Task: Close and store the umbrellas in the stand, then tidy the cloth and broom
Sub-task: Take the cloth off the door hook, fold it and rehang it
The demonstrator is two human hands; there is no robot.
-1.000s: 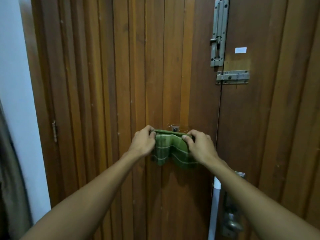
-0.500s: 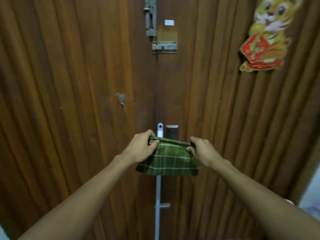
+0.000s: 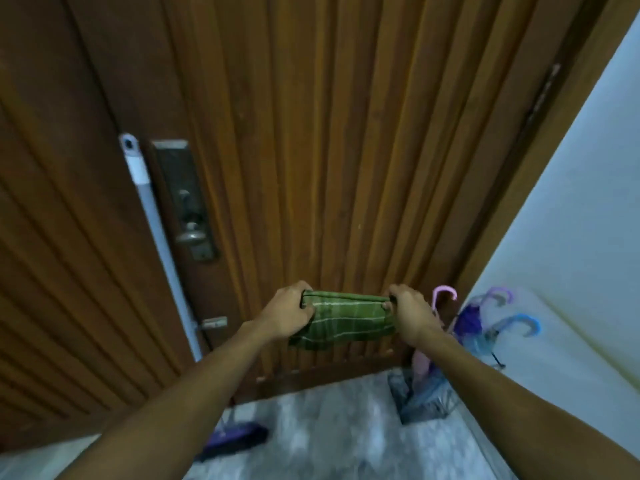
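Head view, reading from the left: we see the wooden door (image 3: 311, 133) filling most of the frame, with a white broom handle (image 3: 152, 216) leaning against it beside the metal door handle (image 3: 192, 233), and what looks like the broom's purple head (image 3: 235, 439) blurred on the floor (image 3: 346, 427) below. Our left hand (image 3: 289, 315) has its fingers and thumb curled round the left end of the folded green checked cloth (image 3: 346, 322), and our right hand (image 3: 410, 315) pinches the right end in the same way, so the cloth hangs stretched between them in the air, in front of the lower door and clear of the floor. Further right, just beyond the right hand, the closed umbrellas stand in the stand (image 3: 420, 400) in the corner by the white wall (image 3: 571, 237): a pink hooked handle (image 3: 445, 294), a purple one (image 3: 498, 296) and a blue one (image 3: 519, 323). We judge the umbrella part done and the cloth still to be put away. The risk from here is that the fold slips open if either pinch loosens, since only the top edge is held. The right hand is also near the pink handle and could knock the umbrellas askew. The broom leans freely and could slide down the door if brushed.
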